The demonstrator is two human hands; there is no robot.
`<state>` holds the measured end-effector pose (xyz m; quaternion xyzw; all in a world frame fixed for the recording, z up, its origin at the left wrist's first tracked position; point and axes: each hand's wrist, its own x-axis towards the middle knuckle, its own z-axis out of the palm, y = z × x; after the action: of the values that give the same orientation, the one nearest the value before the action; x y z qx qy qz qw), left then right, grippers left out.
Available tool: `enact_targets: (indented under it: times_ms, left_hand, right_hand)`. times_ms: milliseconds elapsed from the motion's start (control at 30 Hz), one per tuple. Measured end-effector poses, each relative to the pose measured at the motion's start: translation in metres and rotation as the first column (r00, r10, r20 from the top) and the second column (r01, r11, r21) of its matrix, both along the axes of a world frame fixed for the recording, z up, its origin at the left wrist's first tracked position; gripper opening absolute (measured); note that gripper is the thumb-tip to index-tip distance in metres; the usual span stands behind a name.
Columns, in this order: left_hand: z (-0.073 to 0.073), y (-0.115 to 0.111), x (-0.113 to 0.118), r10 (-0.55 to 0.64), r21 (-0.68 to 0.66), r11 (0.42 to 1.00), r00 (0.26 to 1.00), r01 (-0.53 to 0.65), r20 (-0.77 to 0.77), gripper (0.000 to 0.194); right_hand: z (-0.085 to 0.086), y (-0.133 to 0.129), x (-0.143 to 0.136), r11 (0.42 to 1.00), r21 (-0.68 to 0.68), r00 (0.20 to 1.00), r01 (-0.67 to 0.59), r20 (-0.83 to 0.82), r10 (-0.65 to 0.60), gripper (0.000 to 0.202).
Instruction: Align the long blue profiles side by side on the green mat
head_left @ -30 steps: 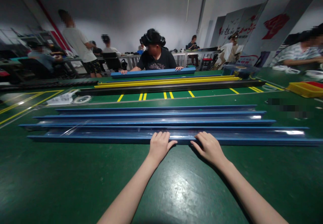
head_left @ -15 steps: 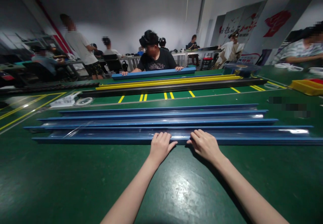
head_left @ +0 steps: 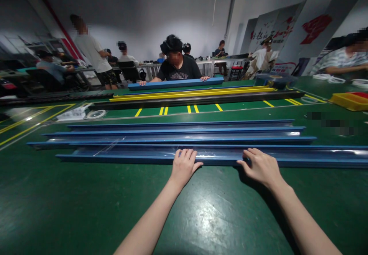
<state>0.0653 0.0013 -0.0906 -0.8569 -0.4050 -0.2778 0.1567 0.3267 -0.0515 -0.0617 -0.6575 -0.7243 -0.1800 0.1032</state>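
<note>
Nearest to me on the green table [head_left: 115,205] lies a long blue channel [head_left: 138,159] with clear film inside. My left hand [head_left: 184,166] grips its near wall around the middle, fingers over the edge and thumb on my side. Farther right, my right hand [head_left: 260,165] grips the same wall, its fingertips inside the channel. Just behind are more blue channels [head_left: 201,140], lying roughly parallel. The near channel's right end runs out of view.
Yellow strips [head_left: 189,94] and a black bar [head_left: 201,100] lie farther back. Across the table a person [head_left: 179,69] has both hands on another blue bar [head_left: 175,83]. A yellow tray [head_left: 347,101] stands at the right. White coils [head_left: 96,114] lie left.
The near blue channel has slid to the right along the table. My right hand has moved right with it, while my left hand has stayed nearly in place, so the hands are farther apart.
</note>
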Motion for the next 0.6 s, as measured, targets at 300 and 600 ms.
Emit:
enact_targets:
  times_ms: [300, 600]
  left_hand:
    - [0.001, -0.001, 0.0, -0.018, 0.001, 1.0, 1.0, 0.018, -0.001, 0.03]
    - [-0.001, -0.001, 0.0, 0.007, 0.014, 1.0, 1.0, -0.007, -0.019, 0.032]
  right_hand:
    - [-0.008, 0.004, -0.007, 0.984, 0.042, 0.985, -0.171, 0.031, 0.17, 0.033]
    - [-0.016, 0.009, -0.051, 0.954, 0.024, 0.952, -0.299, -0.057, 0.3, 0.029]
